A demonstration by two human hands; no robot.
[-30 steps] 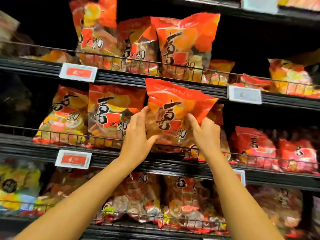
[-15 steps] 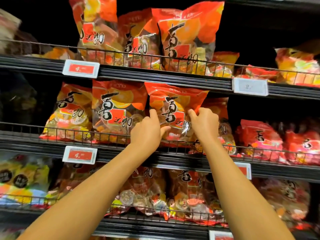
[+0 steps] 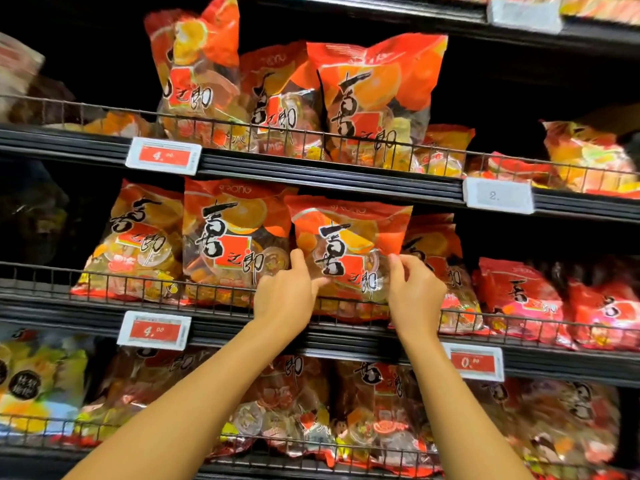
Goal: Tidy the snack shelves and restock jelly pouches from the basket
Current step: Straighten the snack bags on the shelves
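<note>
A: Where is the jelly bag (image 3: 349,251)?
B: On the middle shelf (image 3: 346,341), standing upright behind the wire rail (image 3: 138,282), third in the row beside two matching orange bags (image 3: 235,240).

A: And the hands?
B: The left hand (image 3: 287,299) pinches the bag's left edge, thumb on its front. The right hand (image 3: 414,296) has curled fingers at the bag's right edge; whether they grip it, I cannot tell.

A: Anything below?
B: A red price tag (image 3: 154,330) on the shelf front.
</note>
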